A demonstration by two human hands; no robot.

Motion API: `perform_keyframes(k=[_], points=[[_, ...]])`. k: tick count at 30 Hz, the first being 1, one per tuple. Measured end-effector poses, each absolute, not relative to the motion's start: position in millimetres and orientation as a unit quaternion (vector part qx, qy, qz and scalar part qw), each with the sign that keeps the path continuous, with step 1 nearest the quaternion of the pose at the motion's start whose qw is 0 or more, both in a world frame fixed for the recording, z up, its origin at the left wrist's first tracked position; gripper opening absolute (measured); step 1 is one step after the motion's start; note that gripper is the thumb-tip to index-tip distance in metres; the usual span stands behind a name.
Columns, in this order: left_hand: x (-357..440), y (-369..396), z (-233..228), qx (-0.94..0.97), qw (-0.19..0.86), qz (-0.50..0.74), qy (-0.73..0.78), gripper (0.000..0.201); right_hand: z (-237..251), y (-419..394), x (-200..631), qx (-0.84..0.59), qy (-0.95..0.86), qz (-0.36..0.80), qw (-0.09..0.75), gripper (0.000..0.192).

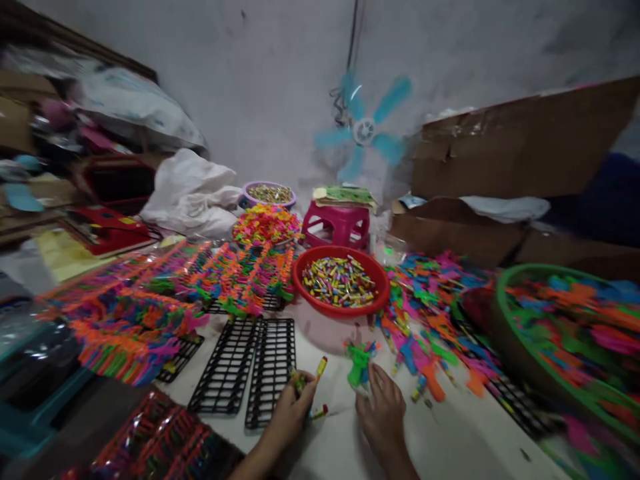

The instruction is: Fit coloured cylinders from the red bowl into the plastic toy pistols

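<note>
My left hand [295,405] is closed around a few small yellow tubes with coloured wrapping. One tube [321,368] sticks up past the fingers, and another tube [319,412] with a red end shows below the hand. My right hand [383,410] reaches over the white table with its fingers stretched out. Just beyond its fingertips is a green toy gun [357,365], with other small coloured pieces behind it; whether the fingers touch it is hard to make out. Two black plastic grid racks [273,373] lie left of my left hand.
A red basin [340,311] of wrapped tubes stands mid-table. Loose toy guns [430,320] are heaped to its right, beside a green basket [505,313] full of more. Filled racks [135,320] cover the left. Behind are a pink stool [336,223] and a fan [364,131].
</note>
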State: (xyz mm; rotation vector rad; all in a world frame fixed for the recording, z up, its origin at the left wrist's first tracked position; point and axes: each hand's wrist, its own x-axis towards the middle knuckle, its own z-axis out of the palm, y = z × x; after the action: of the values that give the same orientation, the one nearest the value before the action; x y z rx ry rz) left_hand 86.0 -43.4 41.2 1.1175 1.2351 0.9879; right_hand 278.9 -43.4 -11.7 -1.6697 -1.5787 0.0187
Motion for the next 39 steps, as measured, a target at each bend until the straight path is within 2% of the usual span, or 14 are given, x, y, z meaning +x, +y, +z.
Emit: perform_keyframes(k=[3,6,8,10,14,18,22,25,27,29,32,36,39], points=[[106.0,-54.1,44.4,0.500,0.601,0.396,0.482,0.031,17.6,-59.7,266.7,-0.640,-0.556,0.179,0.500,0.041],[117.4,-62.9,47.4,0.513,0.631,0.370,0.449,0.025,40.7,-69.3,253.7,-0.576,-0.486,0.417,0.508,0.040],[120.8,-66.5,49.1,0.493,0.665,0.350,0.439,0.021,47.5,-70.9,250.2,-0.536,-0.451,0.496,0.512,0.035],[120.5,-67.2,49.5,0.423,0.714,0.329,0.450,0.019,48.5,-69.9,252.5,-0.527,-0.417,0.508,0.539,0.030],[112.5,-62.0,47.1,0.237,0.808,0.329,0.428,0.034,43.1,-66.0,264.1,-0.505,-0.363,0.530,0.576,0.028],[108.9,-55.7,47.1,0.153,0.825,0.357,0.410,0.033,34.7,-68.1,261.8,-0.480,-0.322,0.590,0.564,0.027],[114.2,-54.7,51.3,0.165,0.790,0.431,0.405,0.030,24.4,-77.5,242.1,-0.492,-0.218,0.640,0.548,0.031],[119.5,-55.8,53.6,0.214,0.784,0.438,0.384,0.031,21.4,-81.8,229.8,-0.484,-0.206,0.684,0.505,0.038],[120.6,-55.1,54.5,0.236,0.778,0.432,0.390,0.035,23.6,-80.1,230.4,-0.488,-0.237,0.669,0.508,0.038],[117.7,-53.4,54.9,0.256,0.763,0.427,0.412,0.038,28.9,-74.9,239.5,-0.515,-0.271,0.605,0.543,0.038],[107.1,-52.7,53.9,0.321,0.757,0.346,0.453,0.039,38.9,-65.8,259.1,-0.571,-0.326,0.516,0.549,0.038],[96.5,-58.8,51.1,0.452,0.740,0.133,0.480,0.029,43.3,-62.5,265.4,-0.570,-0.492,0.499,0.429,0.038],[93.1,-61.6,53.0,0.519,0.702,0.051,0.485,0.017,36.8,-67.9,255.8,-0.513,-0.609,0.498,0.343,0.037]])
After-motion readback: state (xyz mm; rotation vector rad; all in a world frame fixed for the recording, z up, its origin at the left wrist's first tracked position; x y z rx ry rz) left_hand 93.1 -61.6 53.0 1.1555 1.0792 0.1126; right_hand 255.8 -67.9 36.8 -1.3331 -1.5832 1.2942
